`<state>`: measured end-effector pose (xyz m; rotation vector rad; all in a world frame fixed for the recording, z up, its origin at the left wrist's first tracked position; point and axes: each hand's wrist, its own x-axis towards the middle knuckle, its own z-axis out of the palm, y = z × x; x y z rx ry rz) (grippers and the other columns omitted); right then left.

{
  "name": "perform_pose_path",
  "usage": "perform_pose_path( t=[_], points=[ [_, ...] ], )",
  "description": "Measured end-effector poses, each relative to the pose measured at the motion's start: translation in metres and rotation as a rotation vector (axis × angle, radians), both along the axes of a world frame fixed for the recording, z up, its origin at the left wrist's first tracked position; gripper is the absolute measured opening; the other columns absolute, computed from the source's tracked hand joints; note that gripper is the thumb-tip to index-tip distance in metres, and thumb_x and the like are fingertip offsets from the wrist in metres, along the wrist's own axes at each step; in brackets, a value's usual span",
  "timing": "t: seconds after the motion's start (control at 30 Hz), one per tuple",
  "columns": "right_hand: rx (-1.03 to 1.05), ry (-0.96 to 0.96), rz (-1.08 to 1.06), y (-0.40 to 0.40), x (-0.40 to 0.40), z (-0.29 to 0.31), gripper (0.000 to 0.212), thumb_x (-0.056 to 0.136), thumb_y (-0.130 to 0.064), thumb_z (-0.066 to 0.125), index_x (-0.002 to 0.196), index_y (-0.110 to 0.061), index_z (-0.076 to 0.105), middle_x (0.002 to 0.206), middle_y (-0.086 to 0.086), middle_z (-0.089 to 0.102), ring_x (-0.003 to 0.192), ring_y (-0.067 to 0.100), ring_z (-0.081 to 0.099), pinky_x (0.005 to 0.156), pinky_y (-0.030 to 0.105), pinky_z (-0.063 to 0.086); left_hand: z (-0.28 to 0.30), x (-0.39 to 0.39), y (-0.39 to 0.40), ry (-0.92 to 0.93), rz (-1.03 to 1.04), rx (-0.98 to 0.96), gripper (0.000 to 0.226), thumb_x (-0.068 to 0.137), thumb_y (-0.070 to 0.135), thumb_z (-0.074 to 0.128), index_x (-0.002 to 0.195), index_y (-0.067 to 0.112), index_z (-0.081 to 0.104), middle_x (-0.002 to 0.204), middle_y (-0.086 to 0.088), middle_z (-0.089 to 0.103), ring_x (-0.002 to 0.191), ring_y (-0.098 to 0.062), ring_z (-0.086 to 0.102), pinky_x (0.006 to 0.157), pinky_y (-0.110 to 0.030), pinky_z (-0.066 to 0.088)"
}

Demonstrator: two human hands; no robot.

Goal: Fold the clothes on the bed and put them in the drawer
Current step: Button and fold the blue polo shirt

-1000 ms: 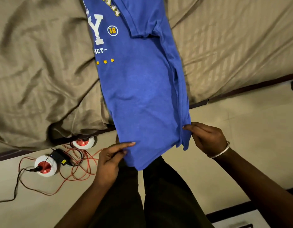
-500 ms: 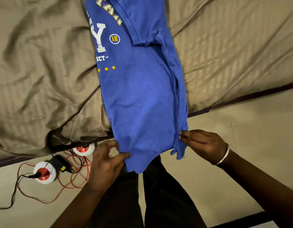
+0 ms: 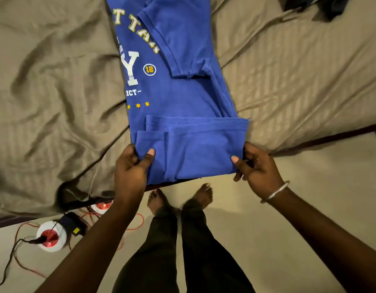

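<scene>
A blue cotton T-shirt with white and yellow lettering [image 3: 183, 98] lies at the near edge of the bed with its tan striped sheet [image 3: 56, 92], its collar end cut off at the top. The left hand [image 3: 131, 168] and the right hand [image 3: 258, 168] each have a grip pinching a corner of the folded-up hem. The fingers beneath the cloth are hidden.

T-shirt [image 3: 183, 98] collar end cut by top edge; lettering partly folded under. Dark items [image 3: 322, 5] top right cropped, unidentifiable. Fingers of both hands hidden under fabric.
</scene>
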<state>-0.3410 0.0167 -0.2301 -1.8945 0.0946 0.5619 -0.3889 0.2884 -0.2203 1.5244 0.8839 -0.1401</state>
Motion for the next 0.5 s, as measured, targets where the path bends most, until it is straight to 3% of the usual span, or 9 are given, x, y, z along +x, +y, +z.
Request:
perform_pose_path(
  t=[0.07,0.13,0.23,0.3,0.4,0.5],
  points=[
    [-0.071,-0.141,-0.025,0.006,-0.005,0.001,0.013,0.092,-0.025,0.069,0.087,-0.034,0.061,0.064,-0.004,0.059,0.05,0.014,0.055,0.055,0.017,0.042,0.003,-0.001,-0.002,0.002,0.002,-0.046,0.023,0.087,0.017,0.073,0.109,0.018,0.067,0.11,0.0,0.074,0.104,-0.023,0.07,0.092,-0.053,0.054],
    [-0.202,-0.356,-0.032,0.012,-0.008,0.002,0.024,0.091,-0.035,0.067,0.073,-0.032,0.052,0.064,-0.009,0.047,0.057,0.005,0.046,0.058,0.013,0.036,0.005,0.0,-0.003,-0.004,0.025,-0.069,0.019,0.086,0.015,0.073,0.103,0.021,0.069,0.108,0.001,0.075,0.101,-0.022,0.071,0.089,-0.053,0.055],
    [-0.155,-0.596,0.046,0.016,-0.006,0.005,0.015,0.095,-0.029,0.058,0.088,-0.015,0.06,0.086,-0.006,0.05,0.077,0.0,0.05,0.071,0.014,0.039,0.006,-0.001,-0.001,-0.07,0.158,-0.157,0.028,0.09,-0.001,0.061,0.086,0.026,0.065,0.099,0.003,0.074,0.094,-0.017,0.07,0.079,-0.043,0.056],
    [-0.101,-0.69,0.072,0.018,0.002,0.008,0.015,0.099,-0.026,0.053,0.097,-0.012,0.058,0.097,-0.008,0.051,0.084,0.002,0.051,0.077,0.014,0.04,0.008,0.001,0.001,-0.129,0.258,-0.212,0.026,0.093,-0.003,0.053,0.095,0.022,0.06,0.103,0.002,0.071,0.094,-0.012,0.069,0.073,-0.031,0.058],
    [-0.079,-0.696,0.058,0.026,0.018,0.017,0.007,0.097,-0.018,0.052,0.094,-0.013,0.055,0.084,-0.017,0.046,0.075,-0.004,0.046,0.073,0.011,0.037,0.008,0.009,0.004,-0.205,0.274,-0.095,0.022,0.1,0.006,0.048,0.099,0.021,0.063,0.097,0.005,0.072,0.089,-0.008,0.068,0.073,-0.021,0.055],
    [-0.144,-0.561,-0.052,0.035,0.027,0.019,0.022,0.099,-0.025,0.046,0.083,-0.012,0.053,0.063,-0.017,0.042,0.059,-0.003,0.044,0.058,0.009,0.032,0.007,0.023,0.004,-0.223,0.226,0.166,0.023,0.104,0.017,0.046,0.092,0.013,0.065,0.084,0.006,0.069,0.081,-0.006,0.061,0.071,-0.023,0.05]
  ],
)
